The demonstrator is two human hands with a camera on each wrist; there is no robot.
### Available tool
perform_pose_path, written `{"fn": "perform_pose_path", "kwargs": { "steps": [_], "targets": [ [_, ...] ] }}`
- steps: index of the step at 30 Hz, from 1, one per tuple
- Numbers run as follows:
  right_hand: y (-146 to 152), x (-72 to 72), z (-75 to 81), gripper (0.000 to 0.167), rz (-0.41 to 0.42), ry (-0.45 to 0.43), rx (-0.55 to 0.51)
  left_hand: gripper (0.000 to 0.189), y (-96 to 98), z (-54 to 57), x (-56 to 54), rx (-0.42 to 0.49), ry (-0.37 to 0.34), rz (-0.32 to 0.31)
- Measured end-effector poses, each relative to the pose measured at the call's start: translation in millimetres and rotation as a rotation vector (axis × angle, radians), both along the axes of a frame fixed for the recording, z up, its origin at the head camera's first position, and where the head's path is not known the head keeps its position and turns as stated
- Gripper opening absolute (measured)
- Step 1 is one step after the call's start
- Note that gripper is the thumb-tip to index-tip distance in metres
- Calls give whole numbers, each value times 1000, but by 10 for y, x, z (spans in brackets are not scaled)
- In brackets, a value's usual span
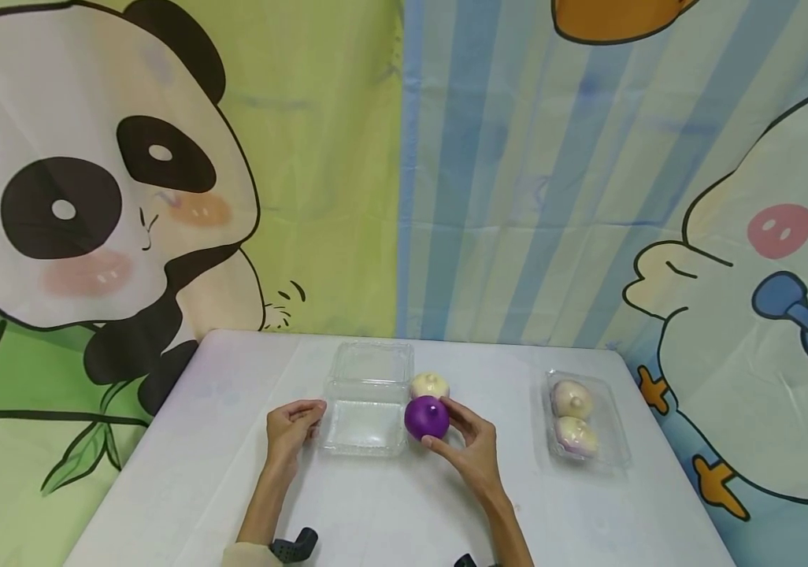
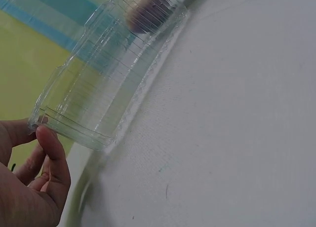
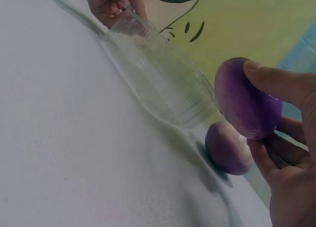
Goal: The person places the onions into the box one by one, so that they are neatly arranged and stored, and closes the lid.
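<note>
My left hand (image 1: 294, 429) pinches the left rim of a clear plastic clamshell box (image 1: 364, 429), whose lid (image 1: 372, 364) lies folded back on the far side. The left wrist view shows the thumb and a finger on the box corner. My right hand (image 1: 471, 449) grips a purple onion (image 1: 427, 418) between thumb and fingers, raised beside the box's right edge. Behind it on the table sits a second onion (image 1: 430, 384), pale on top; in the right wrist view this onion (image 3: 228, 148) shows a purple side. Nothing lies inside the box.
At the right of the white table (image 1: 404, 520) stands another clear box (image 1: 609, 425) with two pale onions (image 1: 574, 399) in it. A curtain printed with a panda (image 1: 191, 236) and a white bird hangs behind the table's far edge.
</note>
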State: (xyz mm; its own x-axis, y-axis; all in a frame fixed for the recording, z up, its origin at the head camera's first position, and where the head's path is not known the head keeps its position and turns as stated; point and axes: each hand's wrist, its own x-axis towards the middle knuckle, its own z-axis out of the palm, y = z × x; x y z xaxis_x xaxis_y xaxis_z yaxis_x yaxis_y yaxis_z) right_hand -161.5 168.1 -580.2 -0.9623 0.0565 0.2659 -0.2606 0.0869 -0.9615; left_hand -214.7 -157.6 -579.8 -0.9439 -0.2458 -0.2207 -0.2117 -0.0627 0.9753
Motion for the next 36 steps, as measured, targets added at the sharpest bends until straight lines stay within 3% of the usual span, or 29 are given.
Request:
{"fn": "perform_pose_path", "kwargs": {
  "steps": [36],
  "targets": [
    [-114, -120, 123, 70, 83, 48, 63, 23, -1, 1, -1, 22, 13, -3]
  ]
}}
